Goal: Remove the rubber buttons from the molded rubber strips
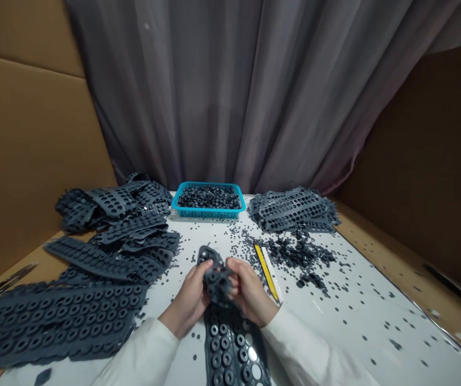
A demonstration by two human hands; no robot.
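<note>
The strip (226,343) is hanging at the lower centre of the frame, its near part running down to the bottom edge and its far end bunching up between the hands. Rows of rings are showing along the near part, while several round holes at its right are letting white through. The left hand (192,289) is closing on the bunched part, its thumb pressing on top; the right hand (252,289) is curling its fingers in against the other side and gripping there, though blur is hiding exactly what its fingertips are pinching. White sleeves (141,354) are covering both forearms. Just right of the hands, a yellow stick (266,272) and a white stick (272,273) are lying side by side on the white desk (343,300). Beyond them, at the centre right, a heap of dark pieces (300,249) is spreading out, with small discs (238,241) scattering around. A blue basket (210,215) full of dark bits is standing at the upper centre of the desk. More strips are piling up behind the heap (294,209) and along the left of the frame (61,324). A grey curtain (222,91) is hanging behind, cardboard (33,134) flanking it on both sides.
</note>
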